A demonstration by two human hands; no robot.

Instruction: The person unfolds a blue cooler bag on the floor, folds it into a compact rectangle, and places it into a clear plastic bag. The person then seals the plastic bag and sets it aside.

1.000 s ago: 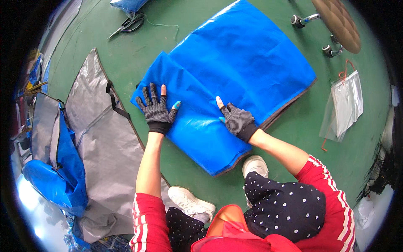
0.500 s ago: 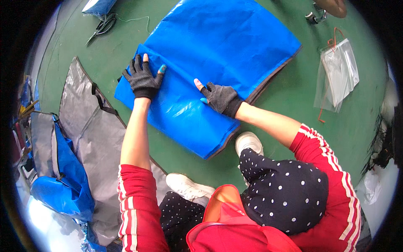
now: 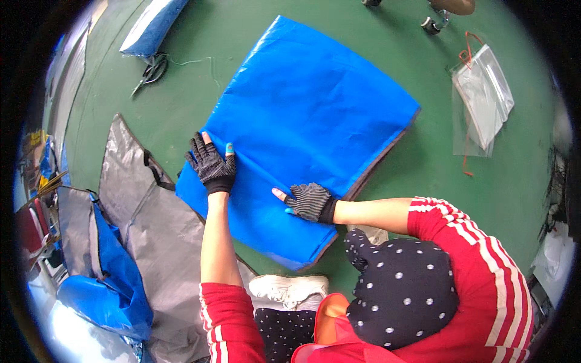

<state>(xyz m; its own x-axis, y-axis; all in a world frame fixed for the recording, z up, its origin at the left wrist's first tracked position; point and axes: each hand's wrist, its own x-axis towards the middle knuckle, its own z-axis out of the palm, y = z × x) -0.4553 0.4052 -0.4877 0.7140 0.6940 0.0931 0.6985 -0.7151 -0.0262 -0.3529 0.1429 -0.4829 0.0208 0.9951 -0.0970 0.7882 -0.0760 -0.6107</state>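
A folded blue tarp sheet with a dark-edged border lies on the green floor before me. My left hand, in a black dotted glove with bare thumb and index tips, rests on its left part, fingers spread and open. My right hand, gloved the same way, presses on the lower right part near the edge. Its index finger points left and its thumb is apart from it; the other fingers look bent, partly hidden. Nothing shows held in that hand. A teal covering is on each thumb tip. A fold line runs between the hands.
Grey sheeting with a black strap lies at left, beside a blue and grey bundle. Scissors with thread lie by a blue-white packet. A clear plastic bag with orange cord is at right. A caster stands far right.
The view has shifted, so the tarp and both hands sit lower in the picture. Both hands stay at about the same places on the tarp; its far edge now shows.
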